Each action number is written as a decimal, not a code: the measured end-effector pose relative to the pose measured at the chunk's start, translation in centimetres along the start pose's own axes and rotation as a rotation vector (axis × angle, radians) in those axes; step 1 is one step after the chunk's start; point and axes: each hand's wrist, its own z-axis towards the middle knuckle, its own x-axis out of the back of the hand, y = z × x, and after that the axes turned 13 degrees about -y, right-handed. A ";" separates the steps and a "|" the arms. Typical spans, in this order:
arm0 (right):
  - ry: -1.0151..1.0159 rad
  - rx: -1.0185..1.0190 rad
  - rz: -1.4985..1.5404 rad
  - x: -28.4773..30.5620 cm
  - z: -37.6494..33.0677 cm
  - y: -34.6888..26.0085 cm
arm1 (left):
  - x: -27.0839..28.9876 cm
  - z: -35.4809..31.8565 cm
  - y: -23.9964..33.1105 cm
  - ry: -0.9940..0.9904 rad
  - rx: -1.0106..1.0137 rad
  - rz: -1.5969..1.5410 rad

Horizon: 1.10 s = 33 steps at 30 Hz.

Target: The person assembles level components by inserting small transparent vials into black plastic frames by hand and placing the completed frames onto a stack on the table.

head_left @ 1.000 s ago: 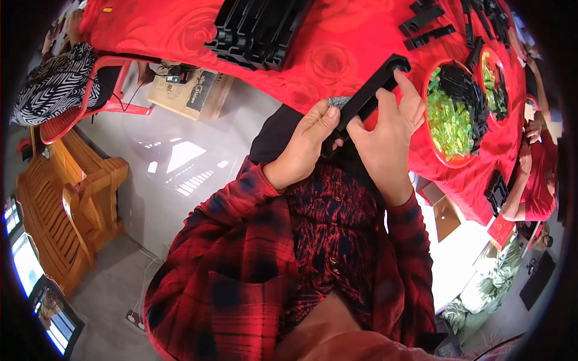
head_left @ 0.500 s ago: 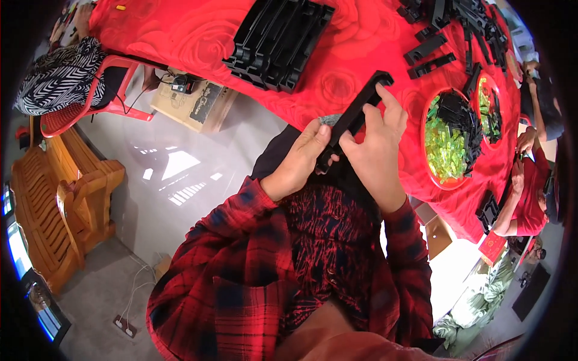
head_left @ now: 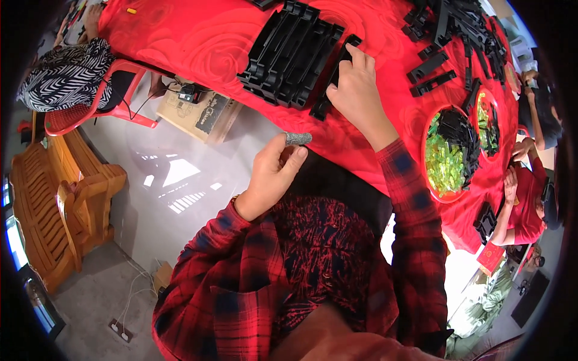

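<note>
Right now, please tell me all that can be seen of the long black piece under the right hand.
The long black piece is a narrow bar that looks like moulded plastic, matt and dark. It lies flat on the red tablecloth, slanting, against the right edge of the row of similar black pieces. The right hand rests on its upper half, fingers on its far end. Its near end points toward the table edge. Finer detail is too small to tell.

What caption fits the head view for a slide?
Right hand sets a long black plastic part beside the stacked black parts on the red tablecloth; left hand hovers apart.
</note>
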 end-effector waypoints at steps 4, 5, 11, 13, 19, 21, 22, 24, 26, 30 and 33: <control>0.011 0.026 -0.008 -1.0 0.8 0.1 | 0.2 0.1 -0.1 0.013 -0.023 -0.030; 0.011 0.023 -0.008 -1.3 0.8 0.1 | 0.2 0.2 0.0 0.010 -0.023 -0.030; 0.018 0.032 0.033 -2.1 0.7 0.4 | 0.8 0.3 1.0 -0.047 -0.039 -0.092; 0.035 0.046 0.019 -2.2 0.7 0.4 | 1.0 0.6 1.4 -0.039 -0.077 -0.070; 0.067 0.060 0.256 -3.1 0.9 1.7 | 1.5 1.2 1.3 0.007 -0.157 -0.004; 0.094 0.004 0.359 -3.3 0.9 2.6 | 1.6 1.3 1.1 0.007 -0.143 -0.010; 0.122 -0.046 0.459 -3.2 0.9 2.6 | 1.7 1.3 1.0 0.012 -0.134 -0.017; 0.143 -0.068 0.407 -3.1 0.7 2.4 | 1.4 1.4 0.8 0.059 -0.135 0.079; 0.163 -0.089 0.350 -3.0 0.6 1.8 | 1.0 1.8 0.2 0.105 -0.137 0.172; 0.148 -0.177 0.402 -2.8 0.3 0.8 | -0.2 2.9 -0.8 0.094 0.127 0.159; 0.113 -0.225 0.472 -3.1 0.5 0.3 | -1.1 3.5 -1.5 0.039 0.207 0.095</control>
